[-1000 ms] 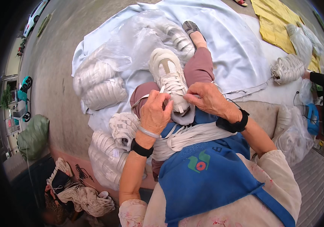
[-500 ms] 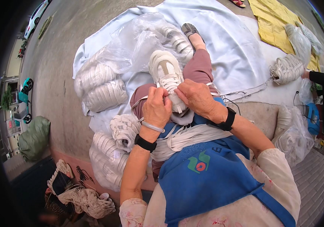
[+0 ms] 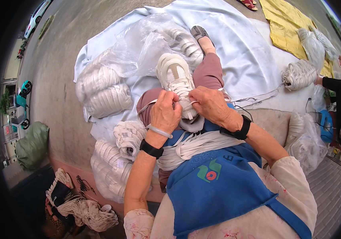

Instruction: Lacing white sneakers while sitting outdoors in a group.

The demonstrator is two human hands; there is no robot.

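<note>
My right hand [image 3: 211, 104] pinches a lace [image 3: 194, 102]

Finger and thumb meet on it. My left hand [image 3: 165, 110] curls at the opposite edge of the shoe [image 3: 174, 75]; I cannot tell its closure or hold. The shoe lies over my lap, between both hands. White strands [image 3: 190, 148] cross my apron [image 3: 234, 175].

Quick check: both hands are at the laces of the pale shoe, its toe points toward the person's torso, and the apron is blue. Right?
The direction is wrong: in the head view, the toe of the pale shoe points away from the torso. The left hand and right hand are at the laces and the apron is blue.
</note>
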